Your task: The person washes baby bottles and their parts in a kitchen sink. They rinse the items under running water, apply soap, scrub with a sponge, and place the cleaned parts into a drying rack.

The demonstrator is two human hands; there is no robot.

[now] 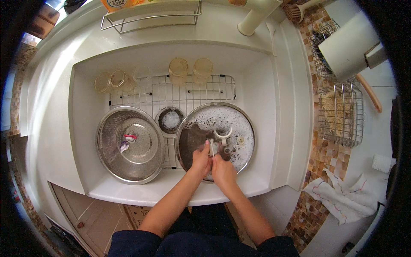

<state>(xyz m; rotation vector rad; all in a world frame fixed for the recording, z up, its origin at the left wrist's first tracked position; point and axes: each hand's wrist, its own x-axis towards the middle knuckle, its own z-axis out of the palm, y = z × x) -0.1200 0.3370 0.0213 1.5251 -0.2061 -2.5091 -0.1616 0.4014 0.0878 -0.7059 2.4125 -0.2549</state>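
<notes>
Both hands are together over a round metal basin [253, 135] of foamy water. My left hand [201, 160] grips a small whitish piece [212, 148], its thumb pointing up along it. Pinched in my right hand [223, 170] is a thin white stick [212, 147], its tip against that piece; both are blurred, so their exact kind is unclear. Just beyond the fingers, a white curved plastic handle [223, 135] pokes out of the water. To the left, a perforated metal colander [109, 154] holds a pink-and-white piece [130, 138] and a purple-and-white piece [124, 146].
A wire sink rack [192, 99] lies beneath the vessels. Clear jars and cups, among them a jar [178, 71], stand along the sink's back wall. A foam-filled drain [170, 120] sits between colander and basin. On the right are a wire basket [340, 112] and a white towel [345, 199].
</notes>
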